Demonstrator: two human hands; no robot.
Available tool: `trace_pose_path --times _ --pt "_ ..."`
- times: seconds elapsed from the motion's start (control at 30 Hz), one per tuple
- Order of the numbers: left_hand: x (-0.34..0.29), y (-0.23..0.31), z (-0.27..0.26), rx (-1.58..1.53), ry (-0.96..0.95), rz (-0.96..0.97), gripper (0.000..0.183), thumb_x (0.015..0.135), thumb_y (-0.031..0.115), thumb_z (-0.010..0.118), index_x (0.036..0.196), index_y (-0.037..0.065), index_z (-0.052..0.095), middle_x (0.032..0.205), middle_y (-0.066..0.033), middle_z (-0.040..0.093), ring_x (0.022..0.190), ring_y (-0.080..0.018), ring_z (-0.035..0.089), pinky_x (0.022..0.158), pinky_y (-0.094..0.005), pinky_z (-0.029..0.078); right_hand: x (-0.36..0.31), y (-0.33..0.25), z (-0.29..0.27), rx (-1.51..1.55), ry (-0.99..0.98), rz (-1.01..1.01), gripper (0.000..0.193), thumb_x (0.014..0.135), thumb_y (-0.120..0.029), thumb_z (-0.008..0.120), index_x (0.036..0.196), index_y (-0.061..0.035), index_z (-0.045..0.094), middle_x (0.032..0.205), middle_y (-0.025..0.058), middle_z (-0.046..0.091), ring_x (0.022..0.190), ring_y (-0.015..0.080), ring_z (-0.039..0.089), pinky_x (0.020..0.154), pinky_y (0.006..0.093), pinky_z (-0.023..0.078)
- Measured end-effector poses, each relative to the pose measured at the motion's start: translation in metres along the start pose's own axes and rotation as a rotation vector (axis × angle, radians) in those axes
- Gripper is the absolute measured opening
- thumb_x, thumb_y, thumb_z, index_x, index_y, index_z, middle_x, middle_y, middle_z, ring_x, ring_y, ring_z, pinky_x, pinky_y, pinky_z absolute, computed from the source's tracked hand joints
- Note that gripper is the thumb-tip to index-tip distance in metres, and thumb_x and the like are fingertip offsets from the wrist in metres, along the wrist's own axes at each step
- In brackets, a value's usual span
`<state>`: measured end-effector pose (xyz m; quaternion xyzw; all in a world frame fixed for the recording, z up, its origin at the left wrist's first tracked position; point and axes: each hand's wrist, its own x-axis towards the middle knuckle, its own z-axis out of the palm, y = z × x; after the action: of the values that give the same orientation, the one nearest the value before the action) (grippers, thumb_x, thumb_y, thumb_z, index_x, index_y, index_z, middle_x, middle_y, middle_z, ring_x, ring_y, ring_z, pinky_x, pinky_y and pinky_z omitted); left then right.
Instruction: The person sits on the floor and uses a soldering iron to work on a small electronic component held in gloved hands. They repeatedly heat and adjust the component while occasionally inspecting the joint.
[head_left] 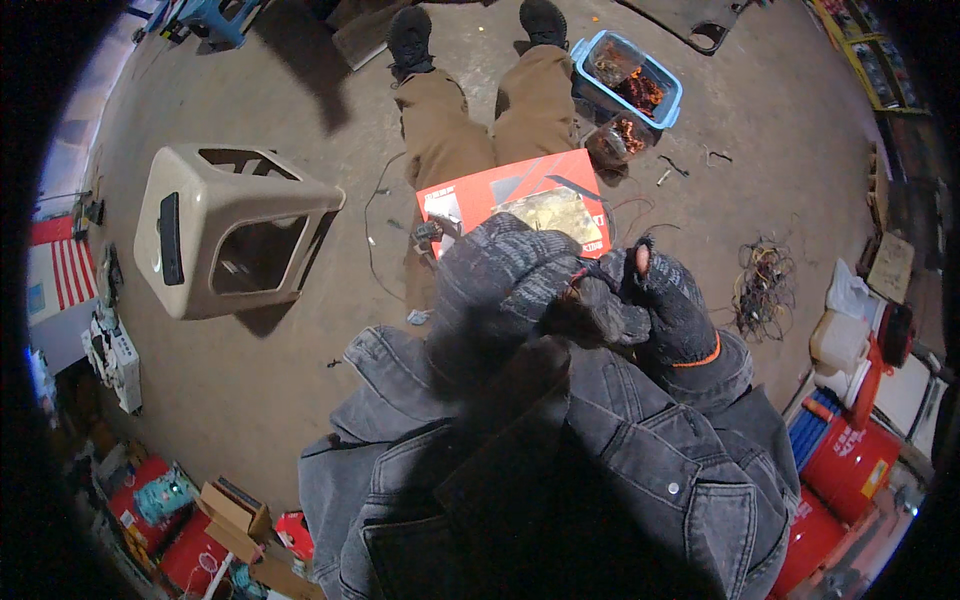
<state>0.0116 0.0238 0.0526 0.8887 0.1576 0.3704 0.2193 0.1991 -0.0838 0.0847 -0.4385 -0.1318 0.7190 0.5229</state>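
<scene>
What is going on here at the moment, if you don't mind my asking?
A seated person in grey gloves has the left hand and right hand close together in front of the jacket; whatever they hold is too hidden to tell. Just beyond lies a flat red panel with a yellowish piece on it. Ahead to the right, a blue tub contains copper-coloured bits, and a wire tangle lies nearer on the floor.

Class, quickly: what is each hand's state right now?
Left hand: fingers curled; what, if anything, it holds cannot be told.
Right hand: fingers curled too; anything held is hidden.
</scene>
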Motion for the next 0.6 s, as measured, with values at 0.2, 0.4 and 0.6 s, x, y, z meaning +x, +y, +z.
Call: trace_pose_path --times 0.2,0.4,0.6 --pt "-0.001 -0.002 -0.001 0.045 0.060 -0.031 0.033 0.067 0.015 0.077 0.094 0.001 0.065 0.091 -0.0149 0.066 0.079 -0.0326 0.064 0.068 -0.0417 0.051 0.003 -0.002 0.001 -0.930 0.306 -0.391 0.022 0.087 -0.011 0.064 0.106 -0.0014 0.068 0.090 0.0111 0.070 0.080 0.0146 0.064 0.074 0.0306 0.051" --pt "0.001 0.002 0.005 0.017 0.075 -0.197 0.025 0.073 0.015 0.071 0.095 0.003 0.066 0.097 -0.0135 0.067 0.086 -0.0317 0.064 0.074 -0.0432 0.050 0.001 0.003 0.000 -1.083 0.374 -0.434 0.016 0.088 -0.007 0.061 0.100 -0.0008 0.069 0.082 0.0096 0.069 0.074 0.0157 0.064 0.068 0.0294 0.051" --pt "0.007 0.002 -0.002 0.144 -0.010 -0.079 0.023 0.076 0.013 0.067 0.098 0.005 0.068 0.100 -0.0112 0.068 0.094 -0.0300 0.063 0.083 -0.0437 0.046 0.002 -0.005 0.001 -1.073 0.196 -0.371 0.016 0.089 -0.011 0.059 0.100 -0.0023 0.068 0.077 0.0086 0.066 0.071 0.0175 0.062 0.065 0.0313 0.049"
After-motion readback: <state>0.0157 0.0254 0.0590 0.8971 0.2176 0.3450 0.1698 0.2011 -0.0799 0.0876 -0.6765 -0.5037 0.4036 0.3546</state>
